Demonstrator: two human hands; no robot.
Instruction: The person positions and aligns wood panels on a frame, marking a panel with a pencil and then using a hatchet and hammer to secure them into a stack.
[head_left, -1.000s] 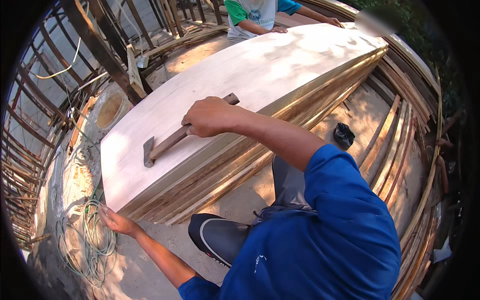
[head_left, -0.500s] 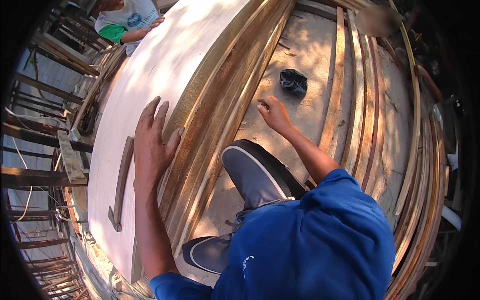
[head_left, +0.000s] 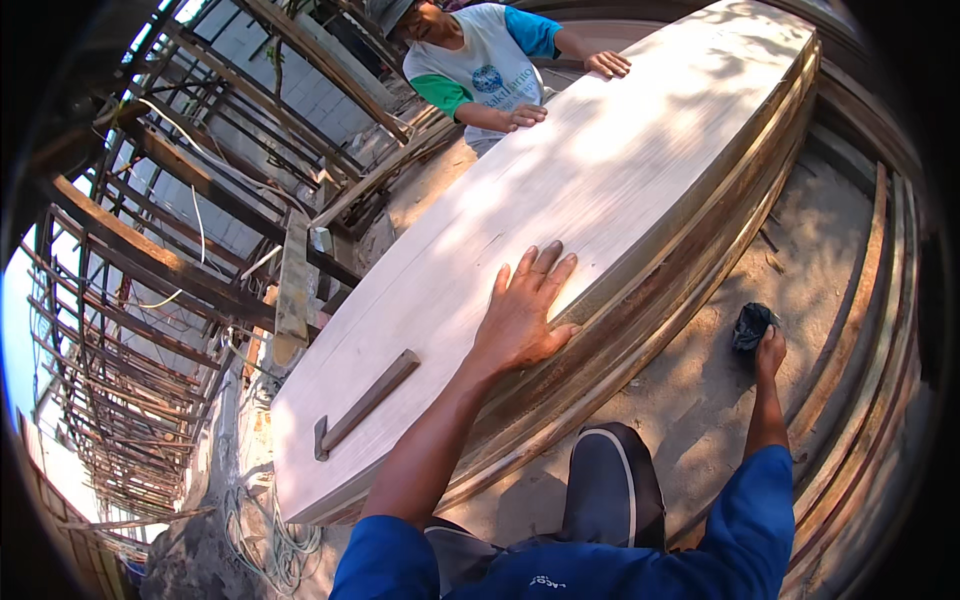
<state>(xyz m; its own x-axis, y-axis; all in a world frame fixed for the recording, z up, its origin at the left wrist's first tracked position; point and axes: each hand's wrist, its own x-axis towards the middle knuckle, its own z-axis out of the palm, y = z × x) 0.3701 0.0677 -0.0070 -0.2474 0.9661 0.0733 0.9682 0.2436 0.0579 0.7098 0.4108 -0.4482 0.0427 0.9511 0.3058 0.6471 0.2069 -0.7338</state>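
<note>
My left hand (head_left: 525, 310) lies flat on the pale wooden board (head_left: 620, 160), fingers spread and thumb by its right edge. The board tops a long stack of thick planks (head_left: 640, 330). To the left of my forearm, a hammer (head_left: 370, 405) with a wooden handle rests on the board. Over the ground on the right, my right hand (head_left: 770, 352) closes on the edge of a crumpled black plastic bag (head_left: 750, 326); its fingertips are partly hidden. Across the board stands another person (head_left: 490, 70), both hands resting on its far edge.
Long timber strips (head_left: 850, 320) lie along the ground at right. A frame of dark wooden beams (head_left: 170, 260) fills the left side, with a short plank (head_left: 293, 285) upright against it. A coiled light rope (head_left: 275, 540) lies at the lower left.
My right hand has reached out to the black bag and taken hold of it. The view has turned, bringing the other person fully in. My left hand stays on the board.
</note>
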